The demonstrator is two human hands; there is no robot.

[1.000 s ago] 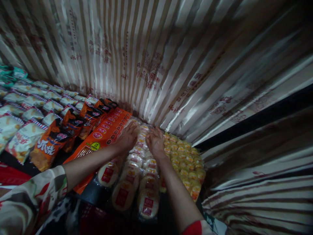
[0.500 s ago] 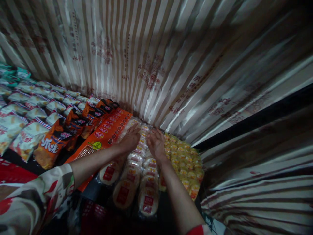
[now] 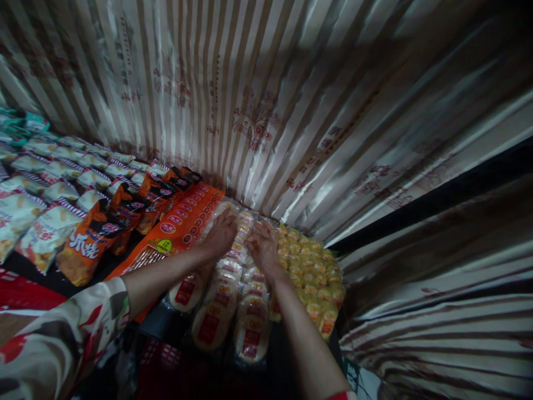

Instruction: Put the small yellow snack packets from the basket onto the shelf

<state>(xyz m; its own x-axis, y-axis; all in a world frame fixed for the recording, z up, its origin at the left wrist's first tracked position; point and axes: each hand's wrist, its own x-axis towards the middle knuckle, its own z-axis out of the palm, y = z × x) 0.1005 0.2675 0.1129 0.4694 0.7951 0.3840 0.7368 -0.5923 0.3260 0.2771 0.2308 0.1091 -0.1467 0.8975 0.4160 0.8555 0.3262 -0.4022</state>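
Nearest me, the patterned sleeve (image 3: 54, 339) runs up to my left hand (image 3: 220, 234), fingers spread flat on the rows of round cake packs (image 3: 227, 294). My right hand (image 3: 261, 248) lies open just beside it — both pressing, gripping nothing. Orange packets (image 3: 177, 228) lie left, yellow packs (image 3: 312, 272) right, striped foil wall (image 3: 258, 100) behind.

I see round rice cracker packs (image 3: 227, 300), clear-wrapped with red labels, lying flat in overlapping rows running from the near edge back to the striped wall.
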